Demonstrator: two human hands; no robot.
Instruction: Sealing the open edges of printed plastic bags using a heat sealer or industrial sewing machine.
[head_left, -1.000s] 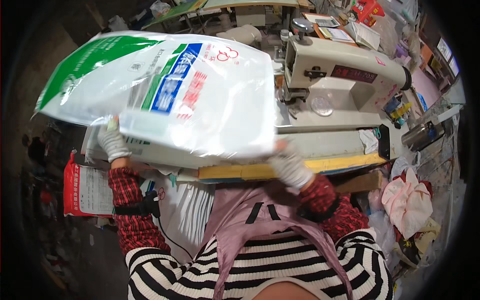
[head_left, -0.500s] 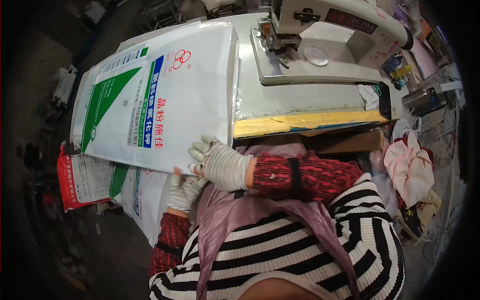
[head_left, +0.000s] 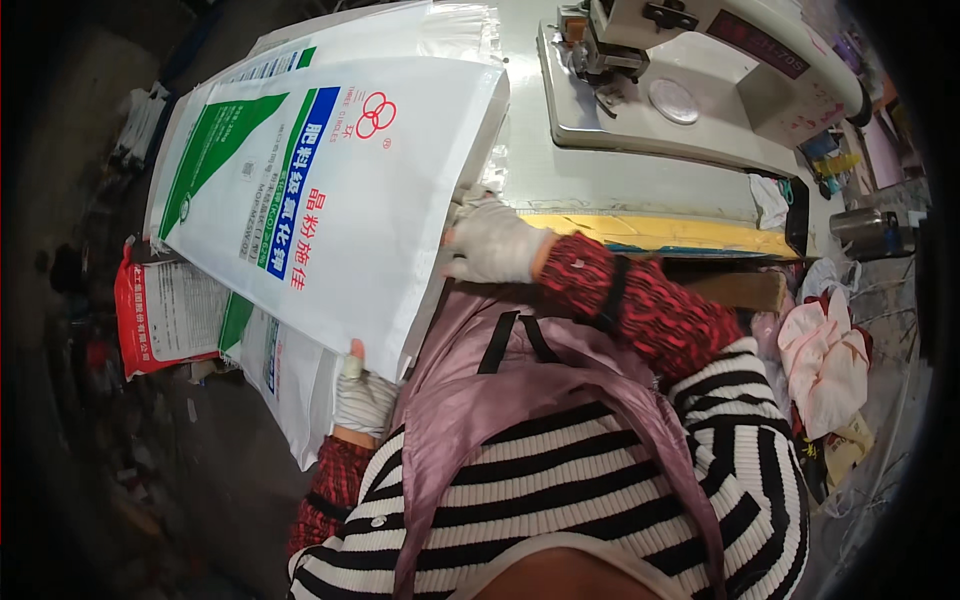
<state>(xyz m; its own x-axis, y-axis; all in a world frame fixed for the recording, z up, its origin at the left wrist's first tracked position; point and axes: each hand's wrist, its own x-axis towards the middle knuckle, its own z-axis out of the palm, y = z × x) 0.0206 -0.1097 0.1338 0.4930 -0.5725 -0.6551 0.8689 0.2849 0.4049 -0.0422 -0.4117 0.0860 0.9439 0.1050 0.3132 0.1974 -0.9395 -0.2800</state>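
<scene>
A white woven sack (head_left: 400, 190) with green, blue and red print lies slanted over the left of the table, its near end lifted and reaching over the edge. My left hand (head_left: 362, 398), in a whitish glove with bare fingertips, pinches the sack's near edge, thumb on top and other fingers hidden beneath. My right hand (head_left: 497, 240), gloved alike, is closed on the sack's right edge, part of its fingers behind it. More white sacks (head_left: 455, 32) lie under this one.
A white sewing machine (head_left: 690, 90) stands on the table (head_left: 620, 190) at the far right. Yellow tape (head_left: 660, 232) runs along the table's front edge. A red and white sack (head_left: 180, 315) and another white sack (head_left: 300, 390) hang at the left. Cloths (head_left: 825, 360) lie at the right.
My right hand has moved away from the left, up and right along the sack's edge. The sack has turned and its near end has come toward me. The left hand keeps nearly its place.
</scene>
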